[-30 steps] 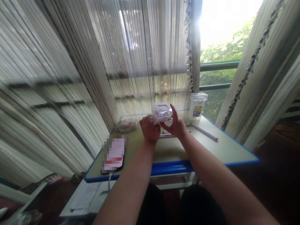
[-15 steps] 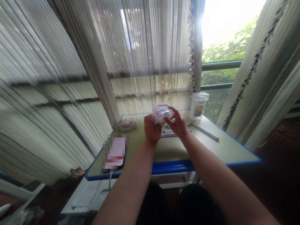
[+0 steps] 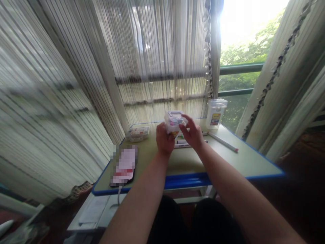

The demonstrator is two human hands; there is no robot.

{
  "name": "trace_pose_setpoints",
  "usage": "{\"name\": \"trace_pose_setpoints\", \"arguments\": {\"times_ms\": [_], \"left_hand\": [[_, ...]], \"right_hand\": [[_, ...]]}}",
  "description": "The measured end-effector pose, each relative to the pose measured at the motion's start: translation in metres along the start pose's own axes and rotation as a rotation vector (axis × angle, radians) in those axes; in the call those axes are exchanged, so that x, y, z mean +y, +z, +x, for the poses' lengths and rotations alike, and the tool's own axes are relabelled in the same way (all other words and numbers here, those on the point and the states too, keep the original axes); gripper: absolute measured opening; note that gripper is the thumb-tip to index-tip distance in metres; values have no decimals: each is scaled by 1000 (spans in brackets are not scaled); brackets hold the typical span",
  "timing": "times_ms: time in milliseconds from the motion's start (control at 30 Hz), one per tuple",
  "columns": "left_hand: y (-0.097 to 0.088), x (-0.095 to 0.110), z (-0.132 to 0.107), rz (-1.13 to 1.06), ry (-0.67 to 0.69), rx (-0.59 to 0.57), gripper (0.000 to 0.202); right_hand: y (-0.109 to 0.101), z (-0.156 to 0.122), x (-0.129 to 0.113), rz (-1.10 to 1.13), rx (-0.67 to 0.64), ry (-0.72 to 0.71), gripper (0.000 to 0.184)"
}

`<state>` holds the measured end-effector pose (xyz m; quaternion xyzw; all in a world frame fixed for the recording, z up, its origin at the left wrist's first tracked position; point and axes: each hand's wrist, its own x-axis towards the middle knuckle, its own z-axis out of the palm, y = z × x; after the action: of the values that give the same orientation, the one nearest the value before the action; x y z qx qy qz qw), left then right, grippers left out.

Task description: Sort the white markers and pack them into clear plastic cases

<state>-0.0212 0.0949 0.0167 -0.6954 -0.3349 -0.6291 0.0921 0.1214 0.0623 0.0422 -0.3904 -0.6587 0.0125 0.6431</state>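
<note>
Above the table, my left hand [image 3: 165, 139] grips a small clear plastic box [image 3: 174, 127] from its left side and underneath. Small coloured pieces show through its top; I cannot make out what they are. At the box's right edge, my right hand [image 3: 193, 133] has its thumb and forefinger curled against the lid. Beneath and behind my hands, several white markers [image 3: 190, 145] lie on the tabletop, partly covered by the right hand. Another white marker with a pink end [image 3: 223, 141] lies farther right.
A tall clear container with a label [image 3: 215, 115] stands at the back right of the table [image 3: 149, 159]. A flat clear case [image 3: 137, 133] lies at the back left. Nearer on the left is a phone [image 3: 124, 166] with a cable [image 3: 119, 195] hanging over the edge.
My right thumb has shifted slightly up and right along the box's edge. Both hands otherwise stay in nearly the same place on the box.
</note>
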Motion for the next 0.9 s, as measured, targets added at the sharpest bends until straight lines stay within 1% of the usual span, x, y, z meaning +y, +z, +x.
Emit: {"name": "trace_pose_setpoints", "arguments": {"times_ms": [133, 233, 333, 433, 567, 667, 800, 900], "left_hand": [[1, 0, 0, -5, -13, 14, 29], [2, -1, -2, -8, -34, 4, 31], [3, -1, -3, -21, -56, -4, 47], [3, 0, -5, -21, -22, -6, 62], [3, 1, -4, -3, 46, -39, 70], [2, 2, -3, 11, 73, -43, 78], [0, 4, -3, 48, 59, -39, 89], [-1, 6, -2, 60, 40, -56, 92]], "right_hand": [[-1, 0, -1, 15, 9, 15, 43], [0, 0, -1, 25, 23, 25, 47], [0, 0, -2, 1, 13, 22, 51], [0, 0, -1, -4, -8, 21, 50], [1, -1, 0, -22, -24, -18, 47], [1, -2, 1, -65, -30, -80, 46], [3, -3, 1, -106, -31, -156, 45], [2, -3, 1, -106, -36, -155, 45]]}}
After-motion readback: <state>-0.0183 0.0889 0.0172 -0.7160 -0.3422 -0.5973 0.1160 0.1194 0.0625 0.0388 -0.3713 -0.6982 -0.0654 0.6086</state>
